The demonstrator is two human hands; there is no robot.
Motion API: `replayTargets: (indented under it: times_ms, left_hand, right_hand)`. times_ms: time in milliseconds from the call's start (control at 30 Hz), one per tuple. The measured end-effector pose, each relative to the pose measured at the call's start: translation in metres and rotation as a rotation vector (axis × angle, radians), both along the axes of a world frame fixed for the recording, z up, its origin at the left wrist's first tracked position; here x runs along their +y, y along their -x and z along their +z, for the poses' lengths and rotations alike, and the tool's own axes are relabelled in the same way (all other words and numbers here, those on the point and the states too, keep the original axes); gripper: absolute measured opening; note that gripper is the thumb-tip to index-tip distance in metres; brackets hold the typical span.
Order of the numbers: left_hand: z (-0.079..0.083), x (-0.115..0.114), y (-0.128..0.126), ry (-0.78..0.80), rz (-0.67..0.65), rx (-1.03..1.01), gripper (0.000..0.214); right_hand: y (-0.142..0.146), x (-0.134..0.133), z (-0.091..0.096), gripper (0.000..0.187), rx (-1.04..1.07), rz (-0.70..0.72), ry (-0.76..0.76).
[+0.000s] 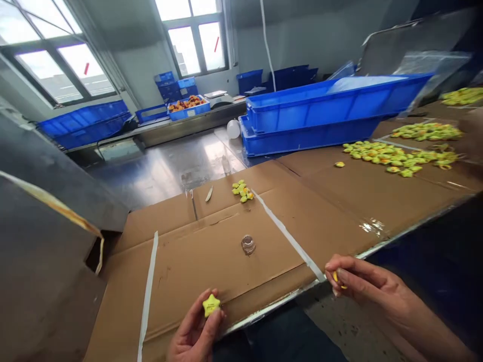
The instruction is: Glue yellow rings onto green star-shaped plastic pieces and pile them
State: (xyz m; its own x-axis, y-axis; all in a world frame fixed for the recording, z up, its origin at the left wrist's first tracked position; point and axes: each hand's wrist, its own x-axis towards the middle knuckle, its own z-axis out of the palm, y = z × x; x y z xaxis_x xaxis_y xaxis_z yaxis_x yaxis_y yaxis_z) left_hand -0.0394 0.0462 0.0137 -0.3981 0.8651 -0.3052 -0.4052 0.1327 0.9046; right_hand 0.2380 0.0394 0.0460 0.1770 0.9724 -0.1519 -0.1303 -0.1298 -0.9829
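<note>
My left hand (pixel 194 332) pinches a small yellow-green star-shaped piece (pixel 211 304) at the near edge of the cardboard-covered table (pixel 332 201). To the right, my right hand (pixel 362 286) is closed on a small yellow piece (pixel 335 277) that peeks out between thumb and fingers, just past the table's edge. A small clear round cap or cup (pixel 248 245) stands on the cardboard between and beyond both hands. A little heap of the yellow-green pieces (pixel 242 191) lies farther back on the cardboard.
A large spread of yellow-green pieces (pixel 400 158) covers the far right of the table. Two stacked blue trays (pixel 320 113) sit behind it. A small blade-like tool (pixel 209 194) lies left of the little heap. More blue crates (pixel 86 123) line the window wall.
</note>
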Motion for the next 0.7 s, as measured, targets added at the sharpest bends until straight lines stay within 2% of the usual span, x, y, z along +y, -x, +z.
replayTargets:
  times_ms: [100,200,300,500,700]
  left_hand:
    - [-0.008,-0.012,-0.010,-0.013,0.029,-0.147,0.039]
    - [-0.012,-0.020,-0.015,-0.011,0.015,-0.239,0.040]
    - [-0.015,-0.026,-0.021,0.003,0.022,-0.289,0.038]
    - [-0.018,-0.031,-0.025,0.045,0.014,-0.376,0.038]
    - [-0.017,-0.031,-0.028,0.049,-0.037,-0.394,0.039]
  right_hand:
    - [0.008,-0.005,0.006,0.028,-0.146,0.173,0.014]
    - [0.020,-0.005,0.005,0.025,-0.178,0.242,0.032]
    - [0.031,-0.001,0.001,0.016,-0.130,0.237,0.034]
    - [0.040,0.006,0.001,0.010,-0.124,0.275,-0.119]
    - [0.046,0.018,0.009,0.015,-0.012,0.231,0.047]
